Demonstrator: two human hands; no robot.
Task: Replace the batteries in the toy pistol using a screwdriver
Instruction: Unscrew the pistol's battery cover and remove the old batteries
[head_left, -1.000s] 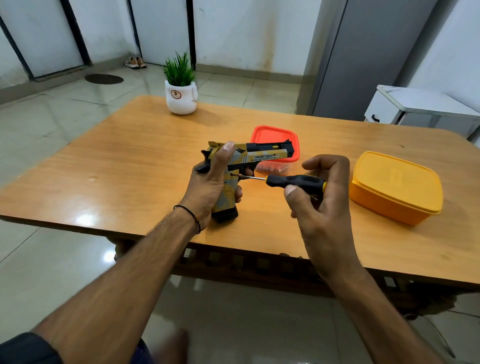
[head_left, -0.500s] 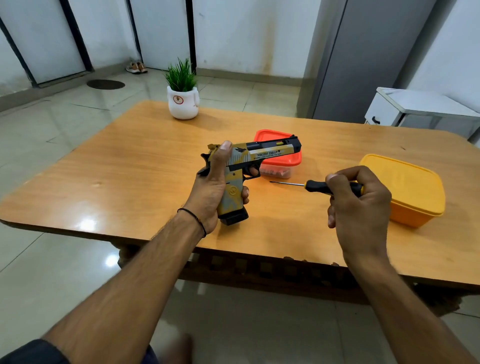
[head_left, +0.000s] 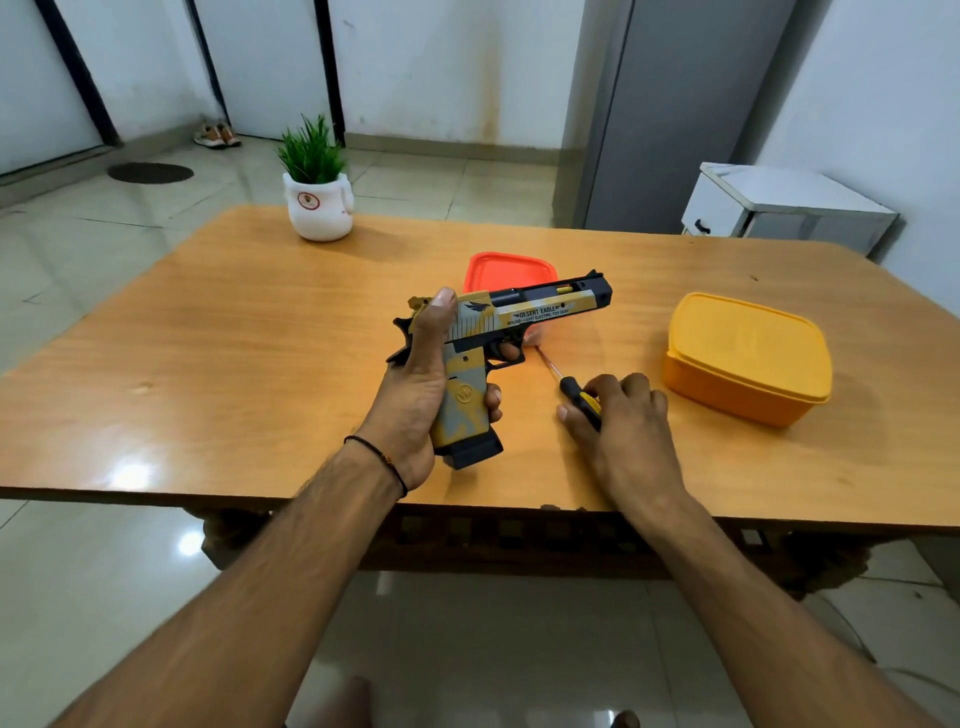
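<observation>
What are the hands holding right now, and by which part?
The left hand grips the toy pistol by its grip, thumb up against the rear of the slide. The right hand holds the screwdriver by its handle.

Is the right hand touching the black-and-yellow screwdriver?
Touching. The head view shows the right hand with fingers curled over the handle of the black-and-yellow screwdriver.

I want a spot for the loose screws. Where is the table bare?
Widest: the left of the table, between the potted plant and the near edge, left of the left hand. Also behind the yellow box. Crowded around the toy pistol, screwdriver, right hand and red-lidded box.
</observation>
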